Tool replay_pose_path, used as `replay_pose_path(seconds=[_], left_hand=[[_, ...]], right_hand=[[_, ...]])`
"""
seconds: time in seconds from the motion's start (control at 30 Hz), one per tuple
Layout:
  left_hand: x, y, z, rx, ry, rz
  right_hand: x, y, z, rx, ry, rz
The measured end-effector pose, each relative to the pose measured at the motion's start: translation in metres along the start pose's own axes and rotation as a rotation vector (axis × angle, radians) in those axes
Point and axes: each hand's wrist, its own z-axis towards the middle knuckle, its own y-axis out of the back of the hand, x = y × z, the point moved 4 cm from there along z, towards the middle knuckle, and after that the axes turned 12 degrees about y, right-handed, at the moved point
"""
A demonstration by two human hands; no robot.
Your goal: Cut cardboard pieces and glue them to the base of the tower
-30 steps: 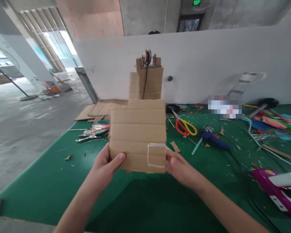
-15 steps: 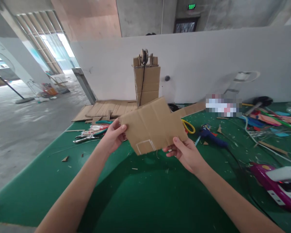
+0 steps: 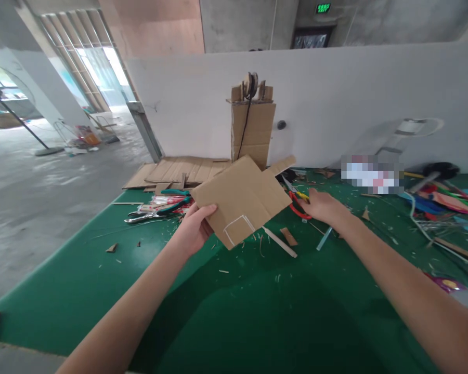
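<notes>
My left hand (image 3: 198, 228) pinches the left edge of a tan cardboard piece (image 3: 239, 195), thumb on its front face. A white-outlined shape is drawn near the cardboard's lower edge, and a narrow strip sticks out at its upper right. My right hand (image 3: 322, 205) is off the cardboard, with its fingers closed around a handle of scissors (image 3: 298, 206) that have red and yellow grips. The cardboard lies in front of part of the scissors. Just below are a pale stick (image 3: 281, 243) and a small brown scrap (image 3: 288, 237).
A cardboard tower (image 3: 253, 127) with a pulley and black cord stands by the white wall. Pliers (image 3: 152, 214) and flat cardboard sheets (image 3: 187, 170) lie to the left on the green table (image 3: 237, 311). Coloured scraps (image 3: 444, 202) and a purple device (image 3: 448, 283) are at the right.
My right hand has let go of the cardboard and moved right and up to the scissors. My left hand still holds the cardboard, now tilted a little more. The view has shifted.
</notes>
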Motion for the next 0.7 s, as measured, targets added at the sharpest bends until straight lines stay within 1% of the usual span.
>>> replay_pose_path(seconds=[0.1,0.17,0.27,0.33,0.43,0.53,0.6,0.63,0.7], left_hand=[[-0.005,0.002,-0.001,0.034,-0.052,-0.012],[-0.006,0.002,-0.001,0.055,-0.083,-0.022],[-0.005,0.001,-0.001,0.091,-0.087,-0.040],[-0.003,0.000,0.000,0.119,-0.078,-0.051],[-0.004,0.000,0.000,0.142,-0.087,-0.061],[-0.011,0.002,0.001,0.160,-0.136,-0.100],[-0.018,0.004,0.002,0.177,-0.190,-0.130],[-0.022,0.006,0.003,0.179,-0.219,-0.141],[-0.028,0.009,0.004,0.151,-0.270,-0.162]], right_hand=[[0.002,-0.006,0.026,0.078,-0.010,-0.026],[0.004,-0.010,0.034,0.118,-0.001,-0.025],[0.007,-0.015,0.036,0.156,-0.009,-0.021],[0.009,-0.016,0.032,0.154,-0.032,-0.021],[0.007,-0.010,0.024,0.076,-0.066,-0.028],[-0.005,0.004,0.012,-0.038,-0.105,-0.016],[-0.013,0.010,0.000,-0.087,-0.114,0.063],[-0.016,0.012,-0.007,-0.122,-0.097,0.146],[-0.014,0.011,-0.023,-0.149,-0.012,0.276]])
